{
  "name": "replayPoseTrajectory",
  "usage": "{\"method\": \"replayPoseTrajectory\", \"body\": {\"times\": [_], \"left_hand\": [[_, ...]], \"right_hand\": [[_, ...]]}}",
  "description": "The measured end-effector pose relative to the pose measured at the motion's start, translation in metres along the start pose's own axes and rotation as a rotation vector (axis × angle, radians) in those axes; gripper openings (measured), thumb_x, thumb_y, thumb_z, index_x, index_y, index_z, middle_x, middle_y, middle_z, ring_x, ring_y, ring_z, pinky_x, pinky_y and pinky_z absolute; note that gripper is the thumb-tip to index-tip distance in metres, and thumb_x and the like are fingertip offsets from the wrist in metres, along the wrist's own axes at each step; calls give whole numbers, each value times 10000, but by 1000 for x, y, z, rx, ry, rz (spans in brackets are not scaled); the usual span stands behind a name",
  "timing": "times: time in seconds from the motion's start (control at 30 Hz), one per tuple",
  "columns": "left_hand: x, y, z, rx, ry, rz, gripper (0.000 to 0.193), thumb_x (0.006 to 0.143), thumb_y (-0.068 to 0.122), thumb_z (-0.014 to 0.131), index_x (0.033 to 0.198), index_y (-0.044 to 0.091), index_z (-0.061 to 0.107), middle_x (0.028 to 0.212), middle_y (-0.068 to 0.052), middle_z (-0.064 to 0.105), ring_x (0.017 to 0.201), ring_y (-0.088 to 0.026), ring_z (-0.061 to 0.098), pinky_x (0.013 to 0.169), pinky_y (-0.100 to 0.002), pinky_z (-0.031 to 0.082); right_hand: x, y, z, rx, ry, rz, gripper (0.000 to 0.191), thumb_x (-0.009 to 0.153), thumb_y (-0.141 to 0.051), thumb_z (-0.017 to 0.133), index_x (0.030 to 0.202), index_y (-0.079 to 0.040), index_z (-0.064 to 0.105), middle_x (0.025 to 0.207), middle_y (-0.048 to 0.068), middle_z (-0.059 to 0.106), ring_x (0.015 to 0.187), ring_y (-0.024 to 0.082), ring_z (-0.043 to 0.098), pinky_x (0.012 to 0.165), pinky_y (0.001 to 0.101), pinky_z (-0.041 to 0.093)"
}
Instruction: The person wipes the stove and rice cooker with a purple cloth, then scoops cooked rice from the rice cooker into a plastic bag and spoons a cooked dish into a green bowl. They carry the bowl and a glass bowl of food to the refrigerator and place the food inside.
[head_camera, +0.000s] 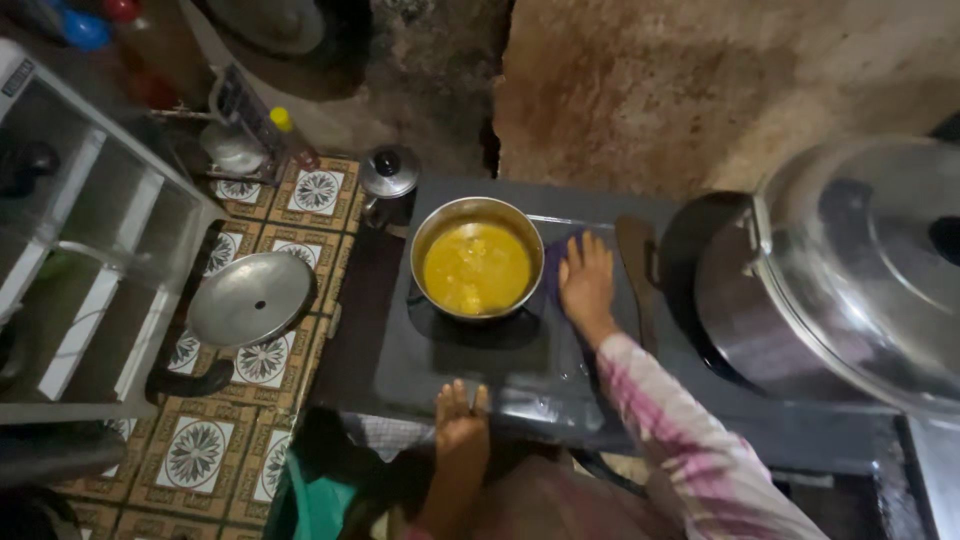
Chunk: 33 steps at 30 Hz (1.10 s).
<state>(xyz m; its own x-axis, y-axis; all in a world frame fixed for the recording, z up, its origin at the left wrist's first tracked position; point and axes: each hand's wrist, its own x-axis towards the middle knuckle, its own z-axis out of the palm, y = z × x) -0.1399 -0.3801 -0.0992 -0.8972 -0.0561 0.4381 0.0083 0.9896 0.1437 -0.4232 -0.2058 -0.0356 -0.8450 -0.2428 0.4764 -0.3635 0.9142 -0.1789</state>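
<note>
Cloth (553, 268), dark purple, lay flat under the right hand (587, 283), whose grip was spread and pressed on it, just right of the pot (476, 258) of yellow liquid. The left hand (461, 420) rested open, nearer, at the stove's (520, 365) front edge.

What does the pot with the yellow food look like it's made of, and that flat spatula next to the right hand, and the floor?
The pot looks like bare metal, probably aluminium or steel: a silvery rim with a dull shine. The spatula beside the right hand seems wooden, matte brown with no gleam. The floor looks like glazed ceramic tile, with a repeated round flower pattern in brown-bordered squares.
</note>
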Motion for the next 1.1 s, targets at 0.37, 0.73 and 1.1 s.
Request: {"method": "replayPoseTrajectory", "body": {"times": [0.37, 0.73, 1.1], "left_hand": [[11, -32, -11, -396, -216, -36, 399, 846, 244, 661, 1193, 51, 693, 1275, -234, 658, 1205, -437, 595, 1019, -508, 461], [33, -123, -141, -523, 216, -490, 224, 909, 181, 710, 1093, 54, 734, 1068, -196, 740, 998, -405, 697, 867, -459, 553], [1, -129, -119, -554, 150, -385, 277, 862, 165, 746, 1113, 50, 718, 1068, -198, 735, 1003, -404, 674, 900, -465, 524]], "right_hand": [[-186, -32, -122, 116, -310, -232, 548, 934, -342, 623, 1398, -55, 571, 1511, 181, 478, 1423, 380, 405, 1197, 506, 292], [-150, -192, -50, 202, -464, -583, 657, 843, -313, 709, 1372, 33, 531, 1507, 220, 456, 1385, 401, 420, 1103, 534, 274], [-129, -240, -6, 214, -150, -482, 506, 946, -305, 648, 1329, 24, 631, 1467, 211, 542, 1364, 357, 483, 1163, 440, 368]]}}
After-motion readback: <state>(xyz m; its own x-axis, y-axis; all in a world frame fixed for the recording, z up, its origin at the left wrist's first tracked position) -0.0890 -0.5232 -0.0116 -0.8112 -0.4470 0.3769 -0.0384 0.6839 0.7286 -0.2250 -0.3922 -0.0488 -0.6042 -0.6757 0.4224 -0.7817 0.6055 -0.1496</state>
